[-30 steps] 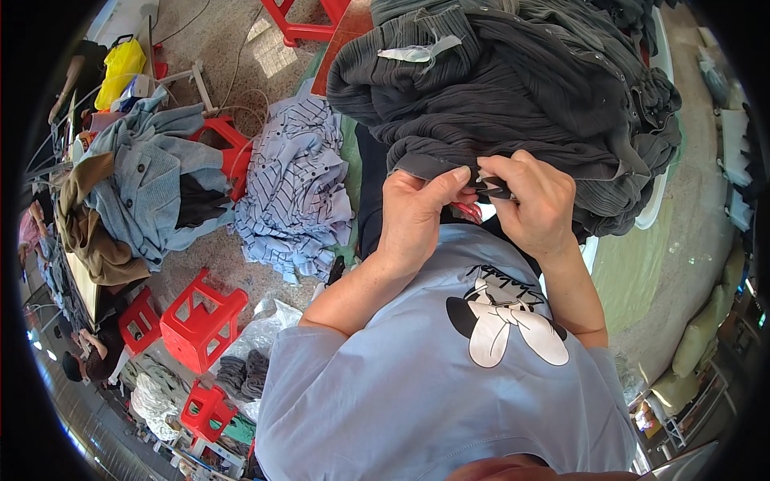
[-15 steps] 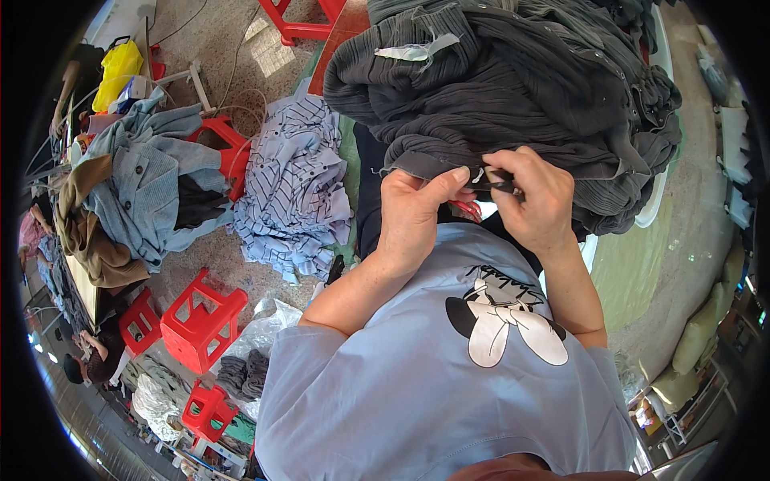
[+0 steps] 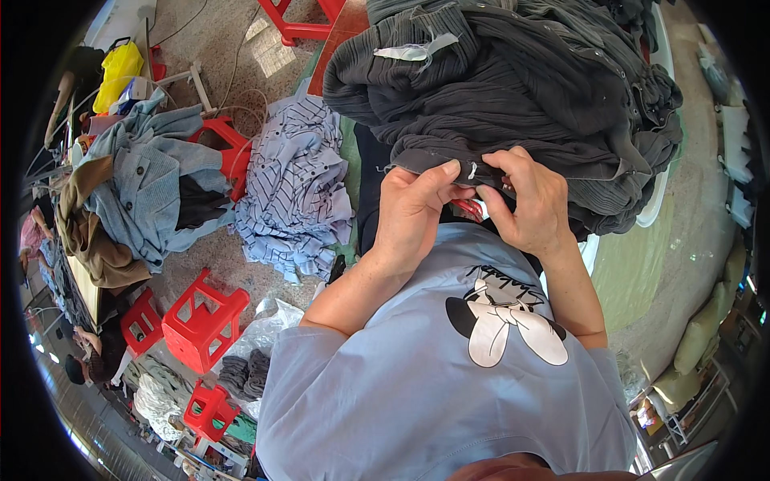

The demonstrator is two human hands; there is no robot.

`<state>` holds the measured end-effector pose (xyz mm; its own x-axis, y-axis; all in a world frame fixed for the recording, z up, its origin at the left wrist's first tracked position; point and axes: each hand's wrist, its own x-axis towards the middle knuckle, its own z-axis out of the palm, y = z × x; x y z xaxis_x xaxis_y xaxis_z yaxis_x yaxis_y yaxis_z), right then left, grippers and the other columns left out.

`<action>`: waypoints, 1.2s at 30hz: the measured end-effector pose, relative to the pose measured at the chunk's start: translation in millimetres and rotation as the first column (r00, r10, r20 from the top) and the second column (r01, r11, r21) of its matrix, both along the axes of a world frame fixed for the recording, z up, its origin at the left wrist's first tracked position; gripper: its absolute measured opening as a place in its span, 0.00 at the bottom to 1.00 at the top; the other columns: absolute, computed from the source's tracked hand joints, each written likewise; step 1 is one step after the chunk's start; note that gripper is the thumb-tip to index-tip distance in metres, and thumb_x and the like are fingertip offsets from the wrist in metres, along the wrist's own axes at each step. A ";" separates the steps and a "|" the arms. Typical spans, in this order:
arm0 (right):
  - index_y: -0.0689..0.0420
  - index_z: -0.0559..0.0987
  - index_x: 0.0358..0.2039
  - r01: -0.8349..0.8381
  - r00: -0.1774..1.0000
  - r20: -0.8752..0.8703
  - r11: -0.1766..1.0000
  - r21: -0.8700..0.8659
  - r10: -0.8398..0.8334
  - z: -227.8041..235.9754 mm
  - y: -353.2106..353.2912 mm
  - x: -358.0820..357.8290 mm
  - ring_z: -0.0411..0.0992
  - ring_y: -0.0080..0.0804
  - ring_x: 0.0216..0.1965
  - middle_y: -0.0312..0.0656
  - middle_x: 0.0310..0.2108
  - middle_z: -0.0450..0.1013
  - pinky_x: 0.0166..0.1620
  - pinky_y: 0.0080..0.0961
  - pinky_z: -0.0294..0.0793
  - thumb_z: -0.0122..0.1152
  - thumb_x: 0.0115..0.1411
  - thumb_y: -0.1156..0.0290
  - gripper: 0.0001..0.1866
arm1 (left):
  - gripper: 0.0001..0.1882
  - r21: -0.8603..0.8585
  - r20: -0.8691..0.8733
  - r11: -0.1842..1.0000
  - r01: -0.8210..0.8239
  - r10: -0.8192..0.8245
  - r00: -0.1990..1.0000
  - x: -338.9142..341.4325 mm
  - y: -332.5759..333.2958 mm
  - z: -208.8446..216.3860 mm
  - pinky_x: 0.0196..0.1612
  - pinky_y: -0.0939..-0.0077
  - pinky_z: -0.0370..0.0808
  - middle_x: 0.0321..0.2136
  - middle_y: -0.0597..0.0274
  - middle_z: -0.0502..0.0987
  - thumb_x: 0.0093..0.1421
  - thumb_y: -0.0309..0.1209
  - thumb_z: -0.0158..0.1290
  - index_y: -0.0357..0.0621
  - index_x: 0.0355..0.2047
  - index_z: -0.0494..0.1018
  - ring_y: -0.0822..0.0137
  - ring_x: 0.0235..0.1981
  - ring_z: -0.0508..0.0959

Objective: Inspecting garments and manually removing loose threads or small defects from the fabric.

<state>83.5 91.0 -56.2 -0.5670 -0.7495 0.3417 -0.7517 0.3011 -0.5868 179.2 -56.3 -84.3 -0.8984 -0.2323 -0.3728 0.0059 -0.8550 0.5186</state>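
Observation:
A heap of dark grey ribbed garments [image 3: 513, 96] lies in front of me, partly over my lap. Along the near edge of one garment, my left hand [image 3: 413, 204] pinches the cloth between thumb and fingers. Close beside it, my right hand [image 3: 529, 200] is curled at the same edge, thumb and forefinger around the cloth. A small white scrap [image 3: 473, 171] shows on the dark edge between the two hands. Something red [image 3: 468, 208] peeks out beneath the cloth. Farther up the heap lies a white strip with loose threads [image 3: 417, 50].
Left of me lie a pile of blue striped shirts [image 3: 293, 184] and a light blue knitted cardigan [image 3: 152, 188]. Red plastic stools [image 3: 204, 321] stand on the floor at the left. A yellow bag [image 3: 118, 76] is at the far left. Bulky sacks [image 3: 698, 337] line the right side.
The dark piece in my right fingers no longer shows there. My right hand has turned slightly at the cloth edge, and the white scrap is more visible. My left hand stays nearly in place.

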 end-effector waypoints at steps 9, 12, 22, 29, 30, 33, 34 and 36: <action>0.60 0.75 0.34 -0.100 0.957 0.242 0.966 -0.237 0.159 -2.4 0.0 -4.7 0.70 0.30 0.21 0.39 0.22 0.69 0.24 0.23 0.67 0.64 0.45 0.84 0.14 | 0.08 0.029 -0.064 1.000 -0.009 0.011 0.998 0.4 -0.3 -8.3 0.42 0.70 0.79 0.35 0.57 0.81 0.66 0.26 0.50 0.34 0.39 0.75 0.67 0.36 0.81; 0.62 0.74 0.33 0.050 0.778 0.595 0.924 -0.379 0.201 -3.1 12.5 -0.8 0.62 0.17 0.21 0.33 0.22 0.68 0.25 0.16 0.58 0.57 0.56 0.86 0.06 | 0.08 0.038 -0.090 0.999 -0.013 0.017 0.996 1.2 3.1 -5.5 0.43 0.69 0.79 0.35 0.57 0.81 0.67 0.28 0.48 0.35 0.40 0.74 0.66 0.37 0.81; 0.63 0.75 0.40 0.019 0.794 0.593 0.969 -0.245 0.135 5.7 23.8 -9.7 0.66 0.18 0.26 0.38 0.29 0.72 0.30 0.16 0.64 0.59 0.56 0.78 0.11 | 0.17 0.129 -0.025 0.991 -0.044 0.047 0.999 -5.6 0.4 -15.2 0.50 0.60 0.78 0.47 0.54 0.79 0.70 0.37 0.42 0.39 0.47 0.74 0.60 0.49 0.78; 0.61 0.73 0.45 0.062 0.982 0.176 0.998 0.017 -0.064 0.4 4.4 0.4 0.76 0.38 0.28 0.43 0.32 0.73 0.29 0.30 0.74 0.64 0.56 0.76 0.16 | 0.13 0.086 -0.014 0.993 -0.079 0.080 0.997 -3.9 1.1 -4.4 0.42 0.72 0.81 0.34 0.55 0.82 0.67 0.30 0.48 0.33 0.33 0.79 0.64 0.36 0.82; 0.61 0.73 0.45 0.053 0.997 0.046 0.998 0.030 -0.055 -1.1 2.2 -0.2 0.76 0.37 0.27 0.43 0.31 0.73 0.29 0.30 0.74 0.65 0.55 0.76 0.16 | 0.13 0.086 -0.014 0.993 -0.079 0.080 0.997 -3.2 0.9 -4.7 0.42 0.72 0.81 0.34 0.55 0.82 0.67 0.30 0.48 0.33 0.33 0.79 0.64 0.36 0.82; 0.59 0.74 0.44 0.029 0.991 -0.131 0.998 0.053 -0.021 -2.1 -1.9 -3.3 0.75 0.36 0.27 0.41 0.30 0.72 0.28 0.30 0.73 0.67 0.54 0.75 0.17 | 0.13 0.088 -0.020 0.995 -0.051 0.053 0.998 -1.8 0.4 -5.3 0.41 0.72 0.80 0.34 0.55 0.82 0.67 0.30 0.49 0.32 0.35 0.79 0.65 0.34 0.82; 0.59 0.75 0.44 0.011 0.985 -0.175 0.998 0.063 0.000 -2.1 -2.8 -3.9 0.75 0.35 0.27 0.40 0.30 0.72 0.28 0.30 0.73 0.67 0.53 0.75 0.18 | 0.13 0.081 -0.011 0.996 -0.043 0.045 0.999 -2.1 0.3 -3.9 0.40 0.73 0.80 0.34 0.55 0.82 0.67 0.30 0.49 0.32 0.35 0.79 0.66 0.33 0.81; 0.59 0.75 0.44 0.002 0.980 -0.200 0.998 0.062 0.011 -2.6 -3.7 -3.8 0.75 0.35 0.27 0.40 0.29 0.72 0.28 0.29 0.73 0.67 0.52 0.75 0.18 | 0.13 0.075 -0.002 0.996 -0.037 0.037 0.999 -2.3 0.4 -2.6 0.39 0.73 0.80 0.34 0.54 0.82 0.67 0.30 0.49 0.31 0.36 0.79 0.66 0.32 0.81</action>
<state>79.7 87.3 -58.8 -0.4885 -0.7752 0.4006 -0.8533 0.3285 -0.4049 176.9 -55.9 -86.9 -0.8907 -0.2370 -0.3878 0.0399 -0.8907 0.4527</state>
